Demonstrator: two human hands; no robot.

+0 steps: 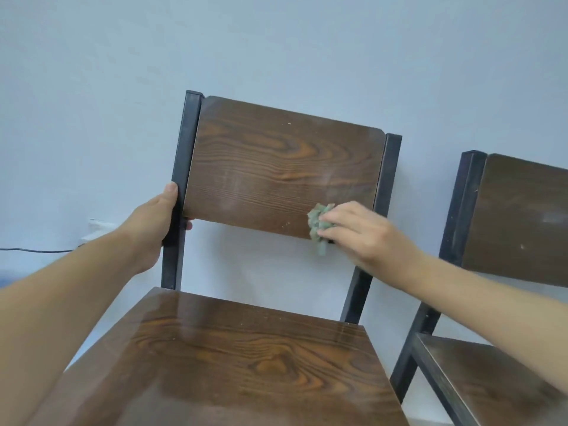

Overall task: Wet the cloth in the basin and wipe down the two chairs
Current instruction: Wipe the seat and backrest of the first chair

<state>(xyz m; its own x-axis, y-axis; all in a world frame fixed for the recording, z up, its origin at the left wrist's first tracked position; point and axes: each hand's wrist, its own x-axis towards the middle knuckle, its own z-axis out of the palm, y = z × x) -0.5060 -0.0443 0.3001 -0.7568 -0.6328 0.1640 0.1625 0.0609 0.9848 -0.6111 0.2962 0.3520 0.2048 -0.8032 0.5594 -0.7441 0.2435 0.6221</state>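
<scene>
A dark wood chair [276,167] with a black metal frame stands in front of me against the wall. My left hand [153,222] grips its left back post just below the backrest. My right hand [362,232] presses a bunched green cloth [318,222] against the lower right corner of the backrest. The seat [246,358] shines with a wet-looking sheen. A second chair [519,222] of the same kind stands to the right, partly cut off by the frame edge. No basin is in view.
A pale wall [276,41] runs close behind both chairs. At the far left, a white socket strip [98,229] with a black cable [30,249] sits low by the wall. A narrow gap separates the two chairs.
</scene>
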